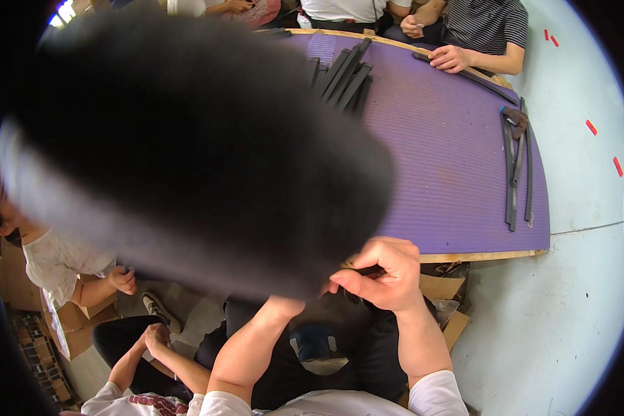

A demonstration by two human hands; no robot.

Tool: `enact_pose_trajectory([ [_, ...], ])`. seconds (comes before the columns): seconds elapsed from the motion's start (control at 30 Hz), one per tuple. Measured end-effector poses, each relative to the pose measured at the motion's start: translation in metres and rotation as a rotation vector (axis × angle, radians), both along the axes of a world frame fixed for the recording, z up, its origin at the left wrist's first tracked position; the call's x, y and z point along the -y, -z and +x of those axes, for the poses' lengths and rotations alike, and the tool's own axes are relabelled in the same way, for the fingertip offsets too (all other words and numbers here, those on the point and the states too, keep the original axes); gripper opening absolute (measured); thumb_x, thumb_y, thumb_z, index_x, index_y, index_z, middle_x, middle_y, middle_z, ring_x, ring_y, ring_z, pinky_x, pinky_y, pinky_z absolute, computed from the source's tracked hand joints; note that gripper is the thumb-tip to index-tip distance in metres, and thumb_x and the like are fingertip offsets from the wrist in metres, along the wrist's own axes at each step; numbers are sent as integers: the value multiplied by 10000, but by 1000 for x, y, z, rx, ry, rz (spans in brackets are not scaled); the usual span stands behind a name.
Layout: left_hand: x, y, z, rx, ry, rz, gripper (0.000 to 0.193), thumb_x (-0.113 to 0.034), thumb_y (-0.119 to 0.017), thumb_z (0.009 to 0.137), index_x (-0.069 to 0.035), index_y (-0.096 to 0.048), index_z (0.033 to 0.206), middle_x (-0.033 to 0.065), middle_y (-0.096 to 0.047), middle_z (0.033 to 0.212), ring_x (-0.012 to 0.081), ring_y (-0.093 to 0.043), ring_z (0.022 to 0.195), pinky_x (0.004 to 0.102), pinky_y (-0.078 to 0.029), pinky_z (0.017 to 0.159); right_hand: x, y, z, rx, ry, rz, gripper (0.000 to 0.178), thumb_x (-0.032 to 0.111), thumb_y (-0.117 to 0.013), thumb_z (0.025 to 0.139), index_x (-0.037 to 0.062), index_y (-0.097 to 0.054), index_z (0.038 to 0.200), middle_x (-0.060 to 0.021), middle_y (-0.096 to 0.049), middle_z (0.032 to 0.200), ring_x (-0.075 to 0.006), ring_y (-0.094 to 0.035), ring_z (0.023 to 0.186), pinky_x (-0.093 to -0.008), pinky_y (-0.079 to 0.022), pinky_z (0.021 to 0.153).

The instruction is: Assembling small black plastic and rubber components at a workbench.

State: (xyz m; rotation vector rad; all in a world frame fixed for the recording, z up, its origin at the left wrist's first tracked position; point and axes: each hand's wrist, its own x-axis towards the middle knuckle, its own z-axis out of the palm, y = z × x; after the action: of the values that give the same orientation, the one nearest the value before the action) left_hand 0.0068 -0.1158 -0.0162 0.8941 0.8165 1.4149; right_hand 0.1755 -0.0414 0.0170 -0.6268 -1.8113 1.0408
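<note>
A large black shape, blurred and very near the camera, fills the left and middle of the head view. Its kind cannot be made out. My left hand reaches up behind its lower edge, with only the wrist and a little of the hand showing and the fingers hidden. Just right of it, my right hand is closed, thumb and fingers pinching a thin black piece. Whether that piece joins the blurred shape is hidden. Both hands are at the near edge of the purple-covered table.
Several black strips lie piled toward the far side. More strips with a brown cloth-like item rest at the right. Across the table, a person's hand touches a black strip. Other people sit at the left.
</note>
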Motion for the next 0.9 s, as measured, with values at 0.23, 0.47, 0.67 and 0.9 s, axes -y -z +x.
enact_pose_trajectory([
  [0.23, -1, -5, -1, -228, -34, 55, 555, -435, -503, 1037, 82, -667, 1151, 204, -671, 1040, 195, -622, 825, 318, -492, 714, 3, -14, -6, 56, 57, 134, 352, 209, -904, 738, 90, -576, 693, -44, -560, 556, -174, -519, 449, -303, -363, 427],
  [0.47, 2, 3, 6, -230, -257, 175, 459, -352, -501, 1064, 41, -654, 1242, 96, -640, 1003, 151, -581, 832, 283, -478, 737, 14, -22, -9, 95, 78, 210, 360, 188, -895, 736, 89, -556, 665, -25, -503, 520, -186, -484, 422, -304, -349, 431],
  [0.67, 2, -2, -4, -16, -268, 120, 547, -455, -466, 1063, 23, -576, 1305, 132, -620, 795, 134, -514, 647, 267, -418, 611, 10, -26, -3, 94, 40, 236, 393, 178, -896, 743, 97, -521, 660, -19, -504, 510, -166, -450, 412, -291, -317, 428],
  [0.9, 3, -2, -4, -38, -251, 119, 535, -437, -463, 1067, 23, -574, 1316, 135, -614, 771, 151, -523, 621, 278, -407, 553, 9, -21, 2, 69, 87, 282, 435, 169, -904, 743, 103, -484, 655, -17, -484, 499, -149, -427, 418, -286, -289, 429],
])
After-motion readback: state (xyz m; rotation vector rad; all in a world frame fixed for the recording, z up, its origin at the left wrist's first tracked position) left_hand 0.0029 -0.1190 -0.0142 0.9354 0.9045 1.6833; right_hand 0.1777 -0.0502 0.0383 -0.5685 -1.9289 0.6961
